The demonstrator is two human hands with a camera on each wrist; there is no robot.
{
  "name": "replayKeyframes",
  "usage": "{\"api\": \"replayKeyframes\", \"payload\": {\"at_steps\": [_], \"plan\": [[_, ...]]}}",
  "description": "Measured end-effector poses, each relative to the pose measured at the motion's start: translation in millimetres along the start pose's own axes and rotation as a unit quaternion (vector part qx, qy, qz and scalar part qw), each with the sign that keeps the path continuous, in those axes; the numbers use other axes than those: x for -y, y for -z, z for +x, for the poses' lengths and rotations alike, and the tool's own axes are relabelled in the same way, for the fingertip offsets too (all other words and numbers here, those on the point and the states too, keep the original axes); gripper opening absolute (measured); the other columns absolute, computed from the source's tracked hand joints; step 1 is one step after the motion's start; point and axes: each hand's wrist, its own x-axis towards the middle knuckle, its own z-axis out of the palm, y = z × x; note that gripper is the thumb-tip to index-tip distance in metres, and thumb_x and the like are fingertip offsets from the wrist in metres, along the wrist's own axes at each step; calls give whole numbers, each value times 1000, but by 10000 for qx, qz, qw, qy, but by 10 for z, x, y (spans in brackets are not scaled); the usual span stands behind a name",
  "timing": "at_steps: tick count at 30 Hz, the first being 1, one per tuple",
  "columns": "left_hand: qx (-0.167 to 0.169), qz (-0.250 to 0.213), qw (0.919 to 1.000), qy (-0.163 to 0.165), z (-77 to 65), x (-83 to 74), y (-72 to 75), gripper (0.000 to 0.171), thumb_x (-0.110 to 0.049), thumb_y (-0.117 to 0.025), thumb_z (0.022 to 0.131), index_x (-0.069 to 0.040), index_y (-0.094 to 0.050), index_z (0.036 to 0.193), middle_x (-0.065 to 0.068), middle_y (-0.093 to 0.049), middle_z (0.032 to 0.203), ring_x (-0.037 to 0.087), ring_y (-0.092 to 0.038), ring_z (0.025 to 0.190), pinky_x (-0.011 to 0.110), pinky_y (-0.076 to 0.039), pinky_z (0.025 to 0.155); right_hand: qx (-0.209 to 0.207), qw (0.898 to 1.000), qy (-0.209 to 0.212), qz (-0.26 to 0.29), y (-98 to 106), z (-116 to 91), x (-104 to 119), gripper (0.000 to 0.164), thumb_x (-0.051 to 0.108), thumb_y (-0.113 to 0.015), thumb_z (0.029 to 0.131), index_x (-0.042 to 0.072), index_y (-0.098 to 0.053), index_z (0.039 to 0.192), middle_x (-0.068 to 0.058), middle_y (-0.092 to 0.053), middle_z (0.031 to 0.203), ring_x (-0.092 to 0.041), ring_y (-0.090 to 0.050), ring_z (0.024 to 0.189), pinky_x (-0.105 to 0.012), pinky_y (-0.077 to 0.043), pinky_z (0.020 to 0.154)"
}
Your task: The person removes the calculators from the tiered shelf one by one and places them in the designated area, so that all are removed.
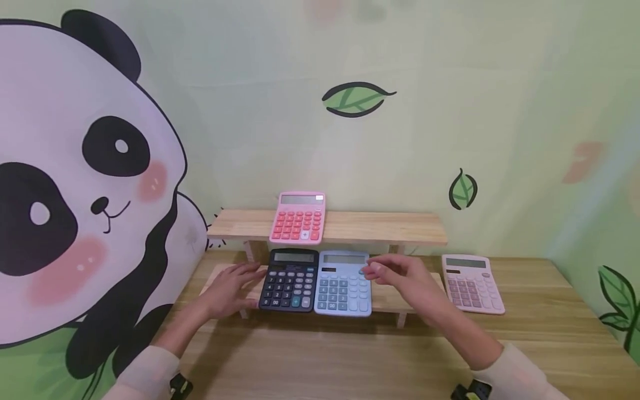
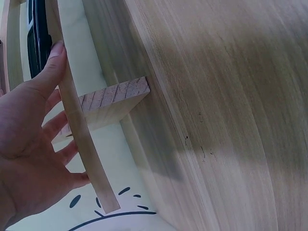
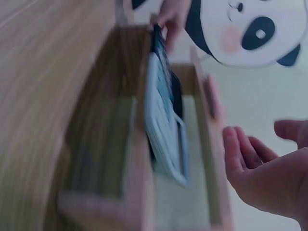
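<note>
On the lower wooden shelf (image 1: 385, 297), a black calculator (image 1: 289, 280) and a light blue calculator (image 1: 343, 283) lie side by side. My left hand (image 1: 227, 290) is at the black calculator's left side, fingers spread over the shelf. In the left wrist view, the thumb of that hand (image 2: 29, 130) lies at the board's front edge, close to the black calculator's side. My right hand (image 1: 407, 280) hovers by the blue calculator's upper right corner. Nothing is between its loosely bent fingers, and the right wrist view shows this hand (image 3: 269, 173) apart from the blue calculator (image 3: 162, 118).
A pink calculator (image 1: 298, 218) leans on the upper shelf (image 1: 375, 226), left of its middle. To the right of the shelves, a pale pink calculator (image 1: 472, 284) lies on the wooden table (image 1: 320, 361). Behind stands a wall covering (image 1: 250, 139) with a panda print.
</note>
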Motion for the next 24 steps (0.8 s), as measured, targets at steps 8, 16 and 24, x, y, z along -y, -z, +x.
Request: {"api": "replayKeyframes", "payload": {"at_steps": [8,16,24], "plan": [[-16,12,10000,-55,14,15,-10,74,-35,-84,92,-11,-54,156,22,-41,165,52,-35,150,70,-25,122,-299,9810,-663,1799,-516,501,-20,42,24,-62,109,-5,-62,140,-23,-71,133,-30,-71,121,-46,-50,113],[-29,-4,10000,-52,11,7,-2,75,-35,-84,91,-11,-55,155,22,-42,164,51,-37,150,71,-25,121,-467,9698,-1020,2168,-768,767,15,41,24,-61,110,-5,-63,139,-23,-72,129,-31,-72,120,-45,-53,110],[-34,-6,10000,-81,1,43,-12,75,-37,-84,91,-11,-55,155,22,-42,164,50,-37,150,70,-26,121,-381,9530,-1188,2762,-939,933,-23,43,27,-60,110,-8,-61,134,-27,-70,130,-35,-70,122,-42,-53,109]]}}
